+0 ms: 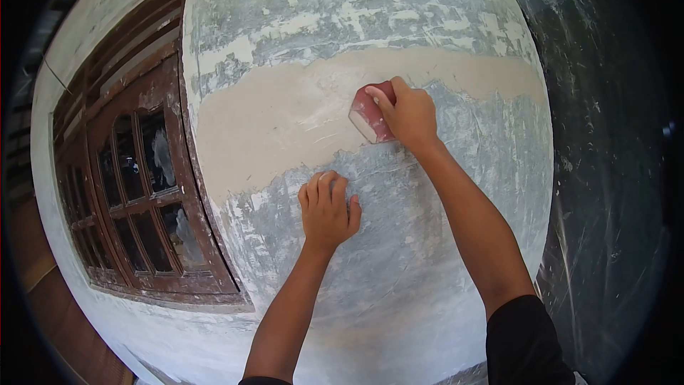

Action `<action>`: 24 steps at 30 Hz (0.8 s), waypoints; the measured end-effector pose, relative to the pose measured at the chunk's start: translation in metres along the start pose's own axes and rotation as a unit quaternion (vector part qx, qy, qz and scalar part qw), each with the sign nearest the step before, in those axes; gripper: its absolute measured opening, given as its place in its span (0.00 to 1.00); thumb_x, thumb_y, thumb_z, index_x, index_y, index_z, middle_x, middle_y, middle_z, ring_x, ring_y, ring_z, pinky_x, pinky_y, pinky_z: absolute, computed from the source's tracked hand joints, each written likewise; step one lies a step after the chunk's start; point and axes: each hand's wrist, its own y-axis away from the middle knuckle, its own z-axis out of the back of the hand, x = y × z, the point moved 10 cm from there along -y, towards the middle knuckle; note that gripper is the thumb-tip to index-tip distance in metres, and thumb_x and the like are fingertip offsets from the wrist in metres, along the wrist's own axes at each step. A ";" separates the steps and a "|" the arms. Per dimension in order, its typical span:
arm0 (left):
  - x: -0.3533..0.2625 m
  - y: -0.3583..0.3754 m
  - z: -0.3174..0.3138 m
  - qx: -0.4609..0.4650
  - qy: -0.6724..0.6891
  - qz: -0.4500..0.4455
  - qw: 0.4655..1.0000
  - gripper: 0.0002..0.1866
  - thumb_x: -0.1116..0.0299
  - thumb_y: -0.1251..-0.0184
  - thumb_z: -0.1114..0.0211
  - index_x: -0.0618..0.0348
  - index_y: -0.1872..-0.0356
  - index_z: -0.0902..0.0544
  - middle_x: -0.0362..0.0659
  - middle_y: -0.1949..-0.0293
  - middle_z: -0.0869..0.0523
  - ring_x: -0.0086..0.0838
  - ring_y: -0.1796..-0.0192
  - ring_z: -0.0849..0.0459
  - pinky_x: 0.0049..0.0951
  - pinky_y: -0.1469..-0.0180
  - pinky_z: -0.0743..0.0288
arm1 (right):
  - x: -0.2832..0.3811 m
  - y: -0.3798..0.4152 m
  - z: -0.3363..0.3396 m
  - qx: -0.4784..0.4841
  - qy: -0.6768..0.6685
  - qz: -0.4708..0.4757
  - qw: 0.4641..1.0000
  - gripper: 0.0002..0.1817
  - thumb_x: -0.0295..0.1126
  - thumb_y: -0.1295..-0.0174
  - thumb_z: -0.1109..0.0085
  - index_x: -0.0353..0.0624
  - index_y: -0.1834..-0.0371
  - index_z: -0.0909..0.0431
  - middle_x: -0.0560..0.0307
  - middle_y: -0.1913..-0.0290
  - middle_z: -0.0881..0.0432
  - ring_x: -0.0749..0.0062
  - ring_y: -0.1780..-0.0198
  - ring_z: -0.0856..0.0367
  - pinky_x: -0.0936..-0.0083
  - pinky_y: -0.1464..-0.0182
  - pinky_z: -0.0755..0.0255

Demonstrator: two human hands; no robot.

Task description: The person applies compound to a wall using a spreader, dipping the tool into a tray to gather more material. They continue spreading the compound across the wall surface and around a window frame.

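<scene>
My right hand (412, 115) grips a red putty scraper (367, 115) by its right side, thumb across its face. Pale smears mark the scraper, and its lower left edge carries a whitish coating. It overlaps the lower part of a beige band of putty (278, 114) that runs across the grey and white wall (399, 221). Below and to the left, my left hand (328, 210) is at the wall just under the ragged lower border of the band. Its fingers are bent and spread apart, with nothing held in them.
To the left, a brown wooden window (132, 192) with dark glass panes is set into the wall, its frame spotted with white. A dark, scratched surface (598, 192) stands beyond the wall's right edge. Patchy white streaks cover the wall above the putty.
</scene>
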 end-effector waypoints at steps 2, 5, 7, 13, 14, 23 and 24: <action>0.000 0.001 0.000 0.002 0.001 -0.004 1.000 0.21 0.65 0.42 0.37 0.60 0.48 0.25 0.50 0.46 0.25 0.47 0.40 0.29 0.48 0.37 0.42 | -0.048 -0.011 0.032 -0.068 0.025 -0.109 0.991 0.27 0.56 0.34 0.40 0.39 0.70 0.20 0.44 0.77 0.16 0.46 0.73 0.15 0.56 0.69 0.23; -0.002 0.000 -0.002 -0.001 0.000 -0.010 1.000 0.21 0.65 0.42 0.37 0.61 0.48 0.25 0.50 0.46 0.25 0.47 0.40 0.29 0.48 0.37 0.42 | -0.069 -0.010 0.052 -0.123 -0.041 -0.144 0.981 0.25 0.54 0.32 0.41 0.41 0.72 0.20 0.45 0.78 0.16 0.46 0.73 0.15 0.57 0.69 0.23; -0.002 0.001 -0.002 -0.001 -0.002 -0.009 1.000 0.21 0.65 0.42 0.37 0.60 0.48 0.25 0.50 0.46 0.25 0.47 0.40 0.29 0.48 0.37 0.42 | -0.025 -0.003 0.030 -0.081 -0.051 -0.077 0.992 0.24 0.53 0.31 0.42 0.41 0.71 0.19 0.45 0.78 0.16 0.45 0.73 0.15 0.56 0.69 0.23; 0.001 0.001 -0.001 0.001 0.002 0.002 1.000 0.21 0.64 0.42 0.37 0.59 0.48 0.25 0.49 0.46 0.24 0.46 0.40 0.29 0.48 0.38 0.42 | 0.008 0.011 -0.017 0.006 0.030 -0.059 0.998 0.25 0.54 0.29 0.47 0.42 0.68 0.19 0.43 0.77 0.16 0.43 0.72 0.15 0.52 0.68 0.22; 0.001 0.001 -0.002 0.001 0.001 0.000 1.000 0.21 0.64 0.42 0.37 0.59 0.48 0.25 0.49 0.46 0.24 0.46 0.40 0.29 0.48 0.38 0.42 | -0.015 0.005 -0.003 -0.029 0.053 -0.090 0.994 0.25 0.55 0.29 0.48 0.42 0.68 0.19 0.42 0.77 0.16 0.43 0.72 0.15 0.52 0.68 0.22; -0.004 0.000 -0.002 0.011 -0.019 -0.005 1.000 0.21 0.65 0.43 0.37 0.58 0.48 0.24 0.48 0.46 0.25 0.45 0.40 0.28 0.47 0.38 0.42 | 0.008 0.010 -0.009 0.023 0.004 -0.022 0.999 0.23 0.53 0.30 0.45 0.42 0.67 0.17 0.41 0.75 0.16 0.41 0.70 0.15 0.52 0.66 0.23; -0.003 -0.001 -0.002 0.011 -0.018 -0.003 1.000 0.20 0.65 0.43 0.37 0.58 0.48 0.24 0.48 0.46 0.25 0.45 0.40 0.28 0.47 0.38 0.41 | 0.002 0.008 -0.011 0.022 0.003 -0.021 1.000 0.23 0.53 0.30 0.45 0.42 0.67 0.17 0.41 0.75 0.16 0.41 0.70 0.15 0.52 0.66 0.23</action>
